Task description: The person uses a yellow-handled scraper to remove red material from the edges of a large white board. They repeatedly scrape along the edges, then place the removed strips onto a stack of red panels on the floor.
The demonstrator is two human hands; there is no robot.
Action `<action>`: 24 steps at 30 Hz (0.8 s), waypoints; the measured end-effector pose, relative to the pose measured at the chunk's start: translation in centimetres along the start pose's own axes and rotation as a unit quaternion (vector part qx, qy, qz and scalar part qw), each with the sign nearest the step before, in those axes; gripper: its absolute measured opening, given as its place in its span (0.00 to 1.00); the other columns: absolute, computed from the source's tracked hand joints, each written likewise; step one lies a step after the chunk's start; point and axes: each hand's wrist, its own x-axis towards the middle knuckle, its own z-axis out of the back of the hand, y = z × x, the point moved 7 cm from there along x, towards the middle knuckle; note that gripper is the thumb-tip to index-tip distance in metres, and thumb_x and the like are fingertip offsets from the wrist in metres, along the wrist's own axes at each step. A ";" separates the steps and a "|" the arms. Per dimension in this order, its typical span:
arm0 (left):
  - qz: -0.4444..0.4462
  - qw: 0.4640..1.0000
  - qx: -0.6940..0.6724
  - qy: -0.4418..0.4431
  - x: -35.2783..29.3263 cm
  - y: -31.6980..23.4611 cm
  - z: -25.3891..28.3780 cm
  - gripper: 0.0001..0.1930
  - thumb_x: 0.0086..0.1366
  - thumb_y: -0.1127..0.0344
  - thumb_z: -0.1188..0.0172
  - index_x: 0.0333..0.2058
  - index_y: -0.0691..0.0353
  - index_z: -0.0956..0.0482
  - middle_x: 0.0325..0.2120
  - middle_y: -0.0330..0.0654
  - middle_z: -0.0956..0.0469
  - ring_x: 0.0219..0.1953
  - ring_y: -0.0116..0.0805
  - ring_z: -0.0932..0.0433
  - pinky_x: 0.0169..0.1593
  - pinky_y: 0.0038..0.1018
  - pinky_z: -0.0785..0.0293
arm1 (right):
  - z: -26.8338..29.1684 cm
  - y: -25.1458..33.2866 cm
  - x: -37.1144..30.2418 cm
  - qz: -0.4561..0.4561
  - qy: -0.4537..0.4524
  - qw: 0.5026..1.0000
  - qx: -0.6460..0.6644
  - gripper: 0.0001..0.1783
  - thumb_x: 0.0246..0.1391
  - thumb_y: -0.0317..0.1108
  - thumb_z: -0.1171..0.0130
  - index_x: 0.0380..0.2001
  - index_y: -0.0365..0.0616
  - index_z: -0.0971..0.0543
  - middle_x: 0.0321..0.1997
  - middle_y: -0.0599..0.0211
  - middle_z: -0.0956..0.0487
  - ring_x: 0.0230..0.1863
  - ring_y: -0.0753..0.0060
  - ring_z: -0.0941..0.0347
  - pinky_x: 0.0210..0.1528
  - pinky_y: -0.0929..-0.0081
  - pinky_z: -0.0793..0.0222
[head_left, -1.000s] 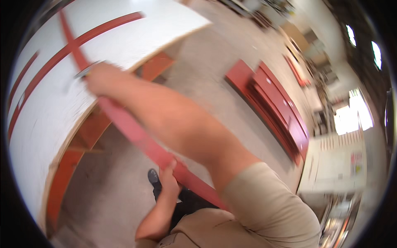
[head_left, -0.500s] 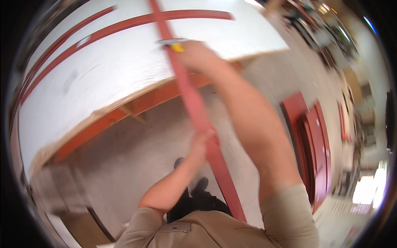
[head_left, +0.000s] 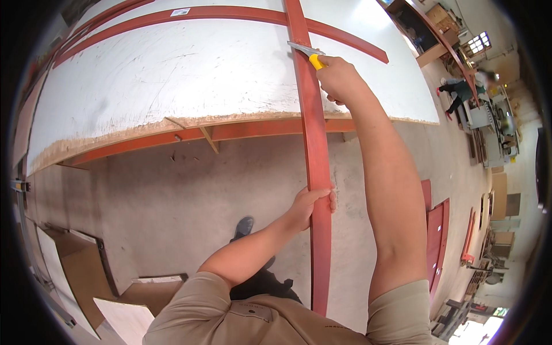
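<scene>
Across the white table (head_left: 172, 75) and out over its near edge runs a long red strip (head_left: 314, 123), crossing over another red strip (head_left: 230, 12). Its near end comes back almost to the person's shirt (head_left: 287, 322); the far end is out of view.

Left hand (head_left: 305, 206) has its grip wrapped around the overhanging part, thumb over the top, fingertips showing at the right edge. Right hand (head_left: 340, 77) has its grip curled around a yellow-handled blade tool (head_left: 315, 60), blade lying across the strip's face, though I can't tell how hard it's pressing, if at all.

No sag that I can see, so I'd call it stiff and probably fairly light, just awkwardly long. Face looks smooth, maybe a bit slippery. Personally I'd hold it by both long edges on that overhang, clear of the blade.
</scene>
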 end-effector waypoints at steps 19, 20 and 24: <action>0.008 0.995 -0.003 0.100 -2.3 1.7 0.4 0.10 0.65 0.59 0.46 0.32 0.60 0.26 0.28 0.38 0.25 0.34 0.30 0.25 0.43 0.29 0.28 | -0.4 2.9 3.4 0.037 0.000 0.999 0.003 0.30 0.56 0.33 0.56 0.64 0.50 0.28 0.31 0.57 0.20 0.25 0.68 0.22 0.31 0.68 0.24; -0.002 0.997 0.014 0.072 -1.5 1.5 0.4 0.10 0.65 0.59 0.46 0.31 0.60 0.27 0.26 0.38 0.25 0.32 0.30 0.26 0.41 0.29 0.29 | -0.3 3.1 3.3 0.039 0.001 0.999 0.002 0.30 0.57 0.33 0.56 0.64 0.51 0.29 0.31 0.57 0.20 0.25 0.68 0.22 0.31 0.68 0.24; -0.020 0.994 0.068 0.085 -3.4 4.9 1.6 0.08 0.63 0.63 0.46 0.27 0.59 0.29 0.25 0.39 0.26 0.31 0.30 0.27 0.39 0.28 0.31 | 1.0 4.3 3.0 0.053 -0.005 0.999 -0.001 0.29 0.57 0.32 0.57 0.64 0.52 0.28 0.34 0.58 0.19 0.26 0.69 0.22 0.32 0.67 0.23</action>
